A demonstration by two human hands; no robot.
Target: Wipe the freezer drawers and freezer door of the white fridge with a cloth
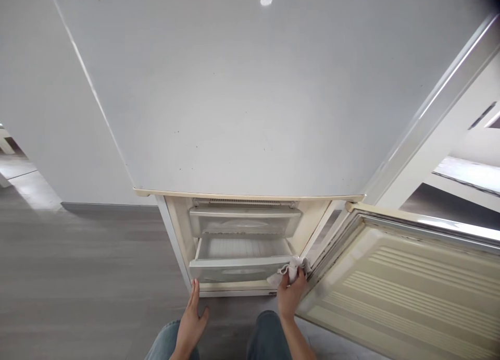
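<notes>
A small white fridge stands with its lower compartment uncovered, showing an upper drawer (245, 223) and a lower drawer (234, 272) that is pulled partly out. My right hand (292, 292) grips a crumpled whitish cloth (292, 269) against the right front corner of the lower drawer and the frame beside it. Flat against the lower left edge of the frame, my left hand (192, 315) has its fingers stretched out and holds nothing. To the right, the fridge door (414, 282) is swung wide, its ribbed cream inner side facing me.
The large pale fridge top (242, 99) fills the upper view, with a few dark specks on it. Grey wood-look floor (86, 276) spreads at the left. My knees (267, 334) are close to the fridge front. White shelving (469, 167) stands behind the door.
</notes>
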